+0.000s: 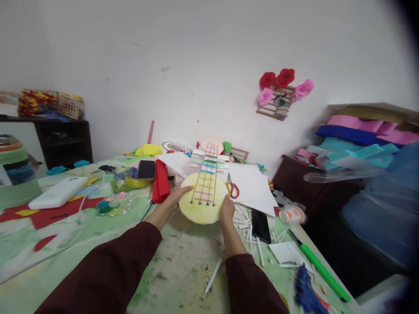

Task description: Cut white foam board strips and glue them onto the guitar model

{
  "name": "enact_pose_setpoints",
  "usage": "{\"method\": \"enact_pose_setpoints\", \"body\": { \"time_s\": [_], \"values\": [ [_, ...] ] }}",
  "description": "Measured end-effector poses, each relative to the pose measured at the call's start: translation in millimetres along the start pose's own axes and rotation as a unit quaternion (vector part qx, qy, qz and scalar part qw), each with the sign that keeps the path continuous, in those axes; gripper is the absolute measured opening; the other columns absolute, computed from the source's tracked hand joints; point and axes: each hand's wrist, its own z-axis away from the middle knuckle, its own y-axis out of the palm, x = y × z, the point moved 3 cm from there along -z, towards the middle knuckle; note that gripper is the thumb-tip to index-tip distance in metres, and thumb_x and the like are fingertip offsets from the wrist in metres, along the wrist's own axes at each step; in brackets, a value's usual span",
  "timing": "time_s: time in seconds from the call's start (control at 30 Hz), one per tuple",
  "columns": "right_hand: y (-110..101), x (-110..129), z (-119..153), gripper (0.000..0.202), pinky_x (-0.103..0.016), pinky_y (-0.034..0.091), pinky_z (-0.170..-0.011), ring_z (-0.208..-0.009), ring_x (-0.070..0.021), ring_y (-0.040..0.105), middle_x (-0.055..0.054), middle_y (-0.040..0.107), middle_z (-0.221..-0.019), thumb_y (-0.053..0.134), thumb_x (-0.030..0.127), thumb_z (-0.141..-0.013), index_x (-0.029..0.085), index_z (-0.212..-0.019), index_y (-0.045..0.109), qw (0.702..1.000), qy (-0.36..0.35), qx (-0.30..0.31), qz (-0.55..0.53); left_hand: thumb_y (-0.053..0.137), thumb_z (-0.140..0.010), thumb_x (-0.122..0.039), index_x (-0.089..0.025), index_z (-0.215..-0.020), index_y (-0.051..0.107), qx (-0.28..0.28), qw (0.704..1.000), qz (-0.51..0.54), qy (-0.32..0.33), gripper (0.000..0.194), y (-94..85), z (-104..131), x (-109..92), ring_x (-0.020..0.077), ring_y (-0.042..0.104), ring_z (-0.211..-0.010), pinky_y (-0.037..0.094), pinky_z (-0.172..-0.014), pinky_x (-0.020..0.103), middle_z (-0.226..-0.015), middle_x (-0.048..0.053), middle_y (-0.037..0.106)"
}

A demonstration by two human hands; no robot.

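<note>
A handmade toy guitar (199, 209) is held up over the middle of the table, its neck pointing away from me. It has a round yellow body, several dark strings, coloured strips along the neck and a peach disc at the far end. My left hand (180, 195) grips the body's left edge, with the thumb on the front face. On the right edge, my right hand (226, 210) is closed around the rim, its fingers partly hidden behind the disc. Just beyond that hand lie red-handled scissors (233, 188) on white sheets (250, 187).
A black phone (261, 226) lies among white paper sticks at right. Nearer me are a blue glue gun (307, 290) and a green cutter (324, 270) along the edge. At left are a white power bank (58, 192), a jar (16, 174) and a red paper roll (160, 182).
</note>
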Motion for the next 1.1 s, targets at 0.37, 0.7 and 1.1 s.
{"method": "enact_pose_setpoints", "body": {
  "time_s": [0.37,0.7,1.1],
  "values": [
    [-4,14,6,0.051,-0.031,0.042,-0.069,-0.082,-0.0229,0.058,-0.011,0.066,-0.088,0.028,0.053,-0.086,0.015,-0.092,0.062,0.998,-0.051,-0.022,-0.041,0.079,-0.061,-0.024,-0.012,-0.112,0.06,-0.001,0.994,0.003,0.109,0.056,2.1,0,-9,0.0235,0.068,-0.078,0.056,-0.067,0.033,-0.104,0.015,0.069],
    [-3,7,7,0.053,-0.03,0.041,-0.07,-0.078,-0.0204,0.055,-0.011,0.066,-0.088,0.024,0.055,-0.087,0.015,-0.087,0.059,0.998,-0.041,-0.015,-0.037,0.079,-0.062,-0.021,-0.012,-0.109,0.061,-0.017,0.996,-0.008,0.088,0.051,1.2,-3,-2,0.0222,0.068,-0.07,0.056,-0.06,0.032,-0.098,0.013,0.071],
    [-10,-1,8,0.05,-0.028,0.043,-0.067,-0.076,-0.0194,0.059,-0.011,0.068,-0.085,0.023,0.046,-0.092,0.017,-0.08,0.061,0.994,-0.017,0.031,0.102,0.073,-0.065,-0.015,-0.011,-0.107,0.062,-0.04,0.999,-0.003,-0.027,0.043,-2.5,-7,20,0.0239,0.069,-0.062,0.059,-0.056,0.037,-0.082,0.012,0.072]
  ]
}}
